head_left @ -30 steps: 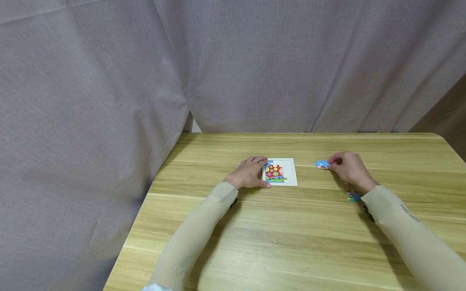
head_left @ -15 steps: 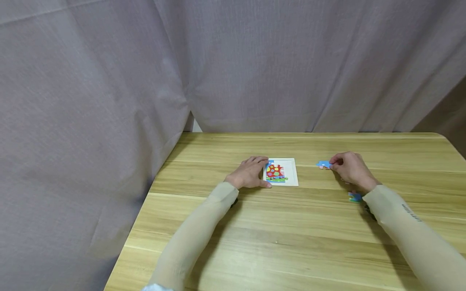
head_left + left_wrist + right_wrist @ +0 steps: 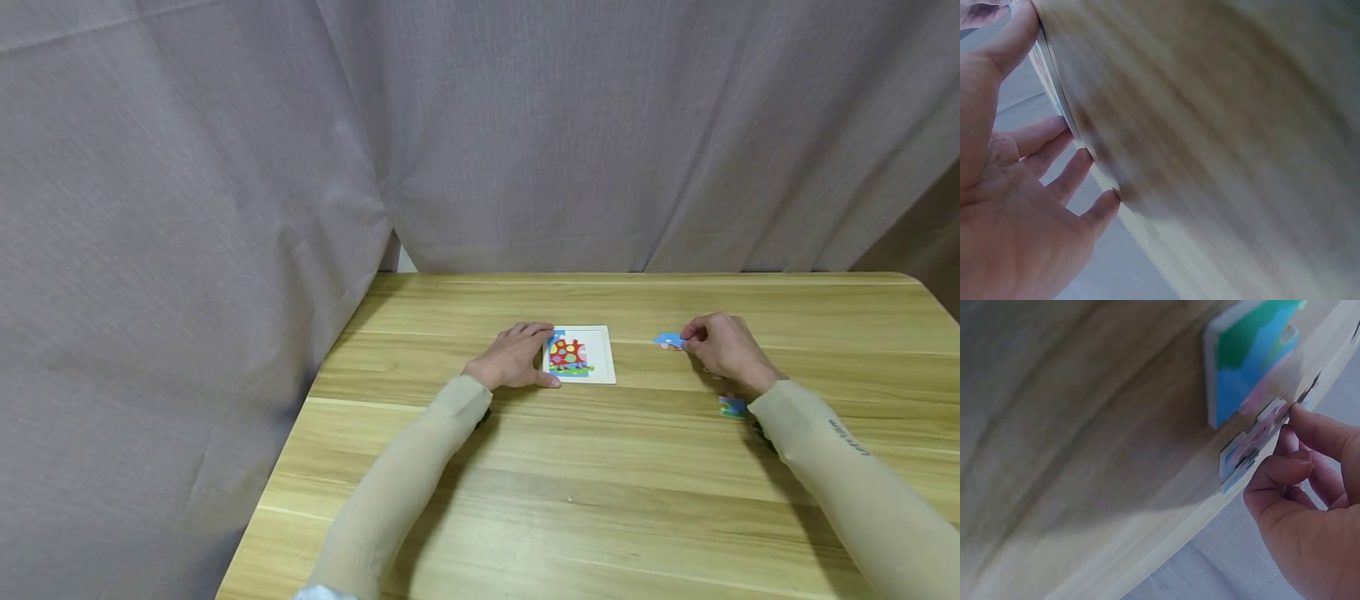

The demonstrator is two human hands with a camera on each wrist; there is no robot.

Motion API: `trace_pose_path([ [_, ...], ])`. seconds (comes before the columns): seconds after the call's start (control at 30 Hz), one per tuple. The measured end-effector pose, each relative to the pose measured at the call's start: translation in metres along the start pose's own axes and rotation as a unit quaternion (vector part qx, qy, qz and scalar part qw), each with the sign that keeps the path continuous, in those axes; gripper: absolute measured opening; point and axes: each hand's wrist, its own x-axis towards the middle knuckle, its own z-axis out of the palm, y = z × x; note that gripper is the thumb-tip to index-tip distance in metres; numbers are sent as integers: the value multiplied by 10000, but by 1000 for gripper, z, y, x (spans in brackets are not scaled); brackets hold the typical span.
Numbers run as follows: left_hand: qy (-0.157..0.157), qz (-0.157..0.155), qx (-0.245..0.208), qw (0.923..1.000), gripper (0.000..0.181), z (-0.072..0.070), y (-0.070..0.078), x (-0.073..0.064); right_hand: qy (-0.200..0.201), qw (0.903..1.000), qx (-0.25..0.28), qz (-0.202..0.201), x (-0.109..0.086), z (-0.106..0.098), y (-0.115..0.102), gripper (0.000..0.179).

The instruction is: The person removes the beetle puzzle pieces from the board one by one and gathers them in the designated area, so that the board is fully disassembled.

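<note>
A white puzzle frame (image 3: 603, 358) lies flat on the table, its left part filled with a red spotted ladybird picture (image 3: 567, 354). My left hand (image 3: 513, 357) holds the frame's left side, thumb at the near corner and fingers at the far corner; in the left wrist view its fingertips meet the tabletop. To the right, my right hand (image 3: 722, 346) pinches a blue puzzle piece (image 3: 667, 340) with a little pink on it, between thumb and index finger. Under this hand lie pink-and-blue pieces (image 3: 1249, 445), and near its wrist a blue-green piece (image 3: 732, 407).
The wooden table (image 3: 570, 467) runs back to a grey curtain (image 3: 540, 150) along its far edge. More of the curtain hangs over the left side. The right forearm and hand partly cover the loose pieces in the head view.
The head view has shifted very slightly. Both hands keep almost the same places, the left on the frame and the right pinching the blue piece, which has moved slightly right.
</note>
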Motion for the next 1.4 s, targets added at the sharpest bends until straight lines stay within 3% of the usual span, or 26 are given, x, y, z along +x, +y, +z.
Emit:
trace_pose_path([
  [0.53, -9, 7, 21, 10000, 97, 0, -2, 1, 45, 9997, 207, 106, 0, 1, -9, 22],
  [0.9, -16, 62, 119, 9999, 97, 0, -2, 1, 209, 9988, 41, -447, 5, 12, -44, 24],
  [1.4, 19, 76, 70, 9999, 98, -2, -2, 1, -69, 9958, 128, -899, 26, 55, -95, 15],
])
